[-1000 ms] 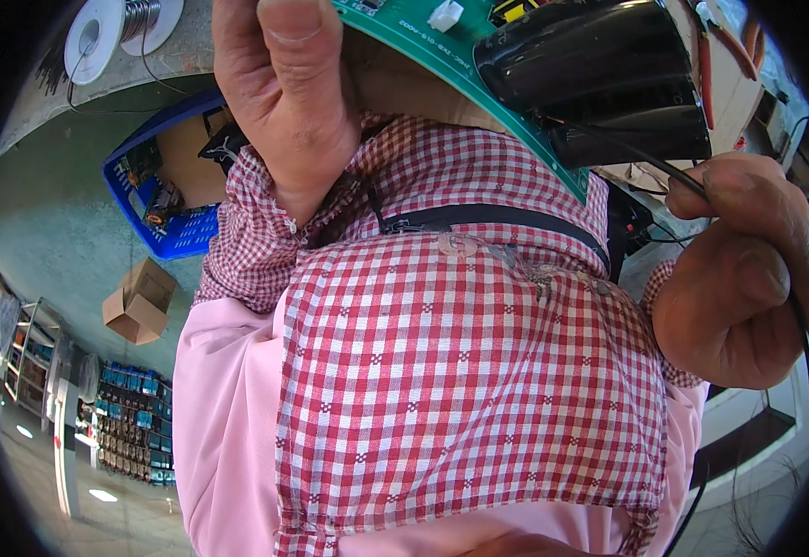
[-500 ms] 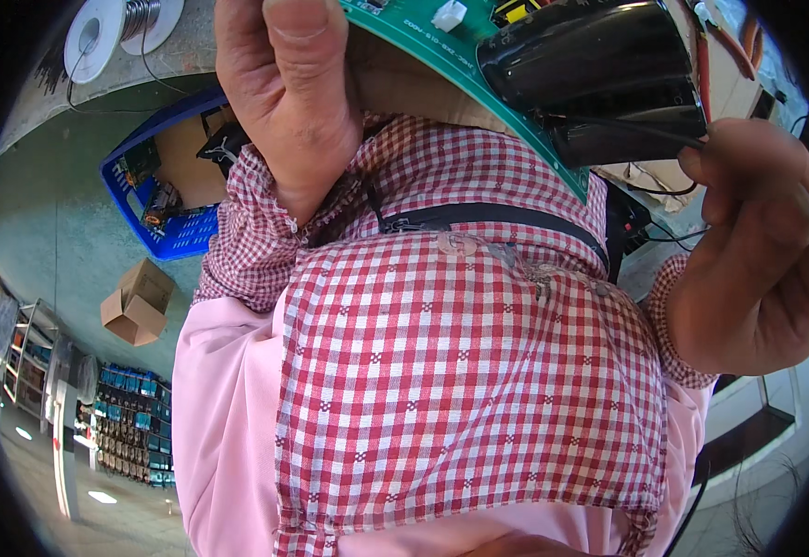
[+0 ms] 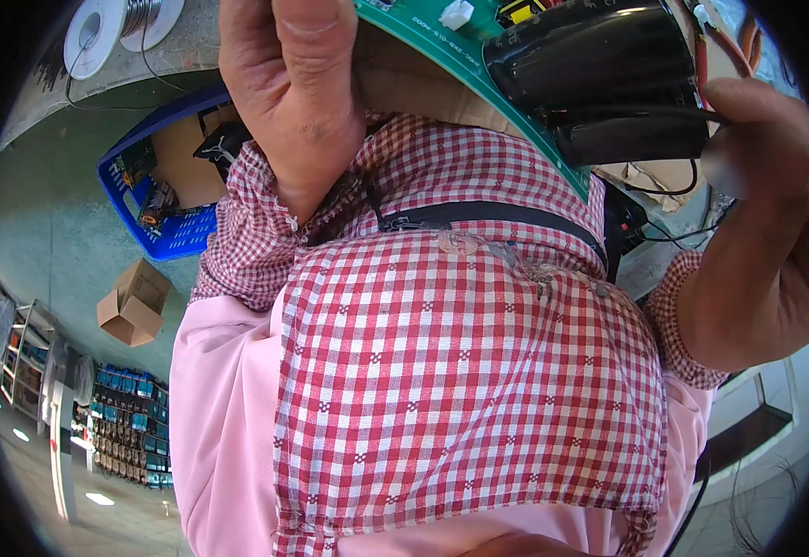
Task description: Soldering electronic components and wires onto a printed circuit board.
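A green circuit board (image 3: 516,111) slants across the top of the head view. It carries two large black cylindrical capacitors (image 3: 599,58), a small white connector and a yellow-and-black part. My left hand (image 3: 297,102) is closed at the board's left edge, thumb beside it; the other fingertips are cut off by the frame. On the right, my right hand (image 3: 771,176) is closed, its fingers pinching the end of a thin black wire-like strand (image 3: 646,113). That strand runs between the two capacitors. Both hands are bare.
Solder spools (image 3: 98,42) stand on the grey bench at upper left. Below is a blue crate (image 3: 186,232) with boards inside, and an open cardboard box (image 3: 133,302). Red and brown wires (image 3: 734,42) lie at upper right. A rack (image 3: 130,422) stands far left.
My right hand has moved up slightly and turned, drawing the black strand straighter and higher along the capacitors. The board and my left hand have shifted slightly to the right.
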`<state>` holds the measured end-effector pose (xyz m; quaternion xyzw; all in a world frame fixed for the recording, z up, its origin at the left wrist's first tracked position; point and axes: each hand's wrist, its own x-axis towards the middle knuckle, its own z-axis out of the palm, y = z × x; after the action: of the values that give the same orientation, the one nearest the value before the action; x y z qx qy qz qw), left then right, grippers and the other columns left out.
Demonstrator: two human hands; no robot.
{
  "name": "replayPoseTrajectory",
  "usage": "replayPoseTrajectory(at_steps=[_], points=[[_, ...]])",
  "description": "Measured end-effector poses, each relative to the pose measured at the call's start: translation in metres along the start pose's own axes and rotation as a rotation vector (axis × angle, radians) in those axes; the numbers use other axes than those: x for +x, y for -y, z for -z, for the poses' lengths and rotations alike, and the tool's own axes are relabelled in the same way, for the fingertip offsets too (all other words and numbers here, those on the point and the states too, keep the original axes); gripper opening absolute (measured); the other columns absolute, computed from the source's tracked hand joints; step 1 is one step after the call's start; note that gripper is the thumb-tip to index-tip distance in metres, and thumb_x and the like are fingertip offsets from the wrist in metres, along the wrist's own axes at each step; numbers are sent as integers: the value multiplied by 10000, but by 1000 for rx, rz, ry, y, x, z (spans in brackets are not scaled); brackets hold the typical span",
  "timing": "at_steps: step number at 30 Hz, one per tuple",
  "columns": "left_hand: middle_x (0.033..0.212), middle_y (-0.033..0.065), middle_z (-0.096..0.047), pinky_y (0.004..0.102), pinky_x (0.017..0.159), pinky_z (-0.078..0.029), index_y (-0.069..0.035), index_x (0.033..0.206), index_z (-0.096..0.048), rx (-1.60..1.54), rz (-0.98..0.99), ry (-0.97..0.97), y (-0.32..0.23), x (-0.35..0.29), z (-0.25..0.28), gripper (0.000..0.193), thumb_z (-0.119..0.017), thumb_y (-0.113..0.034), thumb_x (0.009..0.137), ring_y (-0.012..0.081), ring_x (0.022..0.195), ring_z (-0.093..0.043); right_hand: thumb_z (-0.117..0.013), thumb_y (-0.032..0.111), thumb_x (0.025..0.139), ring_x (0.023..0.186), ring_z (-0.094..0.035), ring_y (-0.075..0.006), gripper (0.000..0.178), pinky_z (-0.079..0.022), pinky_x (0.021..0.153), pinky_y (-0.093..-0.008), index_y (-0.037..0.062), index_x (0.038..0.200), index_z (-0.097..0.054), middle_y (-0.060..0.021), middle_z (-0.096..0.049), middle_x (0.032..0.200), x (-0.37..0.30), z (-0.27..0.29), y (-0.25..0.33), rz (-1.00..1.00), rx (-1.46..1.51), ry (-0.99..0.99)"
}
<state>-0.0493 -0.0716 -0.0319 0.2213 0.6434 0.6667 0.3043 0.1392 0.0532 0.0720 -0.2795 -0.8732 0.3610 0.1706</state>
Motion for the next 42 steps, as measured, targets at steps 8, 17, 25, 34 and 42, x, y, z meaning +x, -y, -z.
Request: replayPoseTrajectory(at_steps=[8, 17, 25, 34, 42], points=[[1253, 188, -465, 355, 961, -453, 25, 1365, -282, -52, -45, -37, -1, -5, 6, 771, -421, -578, 906, 226, 1123, -519, -509, 218, 924, 727, -624, -228, 304, -483, 627, -301, -65, 965, -615, -180, -627, 862, -1, 12, -9, 1, 26, 10], [1259, 178, -464, 350, 957, -455, 20, 1365, -288, -765, -94, 9, 24, 2, -3, 768, -429, -577, 903, 221, 1120, -520, -519, 206, 912, 744, -623, -229, 285, -483, 643, -308, -59, 957, -614, -177, -624, 878, -13, 61, -36, -25, 47, 20], [1246, 173, -461, 350, 963, -448, 15, 1362, -290, -1427, -131, 91, 23, 2, 1, 788, -424, -603, 891, 218, 1118, -515, -528, 196, 902, 759, -621, -230, 267, -483, 657, -314, -53, 949, -613, -175, -622, 892, -18, 90, -59, -46, 68, 29], [1243, 171, -464, 349, 964, -443, 13, 1358, -300, -1457, -135, 72, 32, 5, -5, 766, -423, -589, 900, 217, 1110, -518, -538, 184, 890, 777, -619, -231, 248, -483, 672, -321, -47, 941, -612, -172, -619, 908, -15, 79, -43, -74, 86, 35], [1251, 158, -470, 344, 975, -432, 15, 1354, -313, -135, -57, -30, 4, -3, 6, 739, -439, -560, 908, 212, 1119, -513, -546, 173, 880, 792, -618, -232, 231, -483, 686, -327, -42, 933, -611, -170, -616, 922, -9, 77, -48, -100, 104, 47]])
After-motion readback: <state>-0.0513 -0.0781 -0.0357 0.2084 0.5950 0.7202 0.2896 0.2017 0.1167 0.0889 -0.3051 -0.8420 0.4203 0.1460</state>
